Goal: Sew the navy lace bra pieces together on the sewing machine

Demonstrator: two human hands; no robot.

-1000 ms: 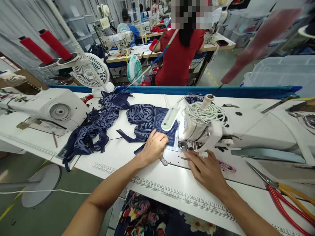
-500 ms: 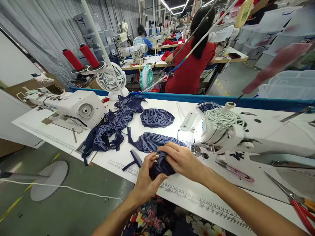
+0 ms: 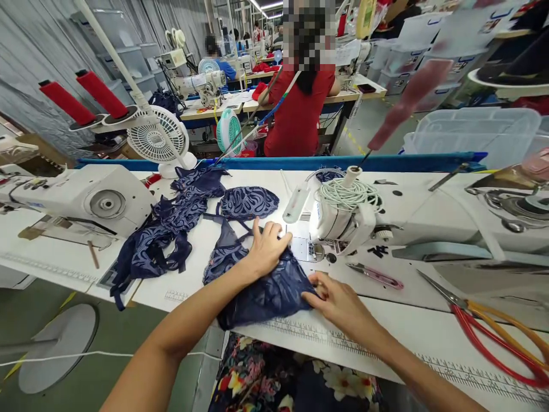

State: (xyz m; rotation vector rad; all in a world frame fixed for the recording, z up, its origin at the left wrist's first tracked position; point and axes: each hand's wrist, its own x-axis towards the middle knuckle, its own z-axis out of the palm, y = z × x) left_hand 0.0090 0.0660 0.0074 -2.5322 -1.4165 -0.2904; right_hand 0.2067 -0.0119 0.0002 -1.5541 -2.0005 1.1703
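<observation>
Navy fabric [image 3: 268, 297] borders the table edge [image 3: 334, 348] (bare gap leftward), left hand [image 3: 266, 250] splayed atop, right hand [image 3: 338, 298] pinching it

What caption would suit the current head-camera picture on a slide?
Left hand on navy fabric, right hand holding its corner, beside a white sewing machine.

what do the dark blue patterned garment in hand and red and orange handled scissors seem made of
Garment: probably matte lace and mesh, patterned and see-through in places. Scissors: likely metal blades, from grey sheen; smooth, bright handles, perhaps plastic.
</observation>
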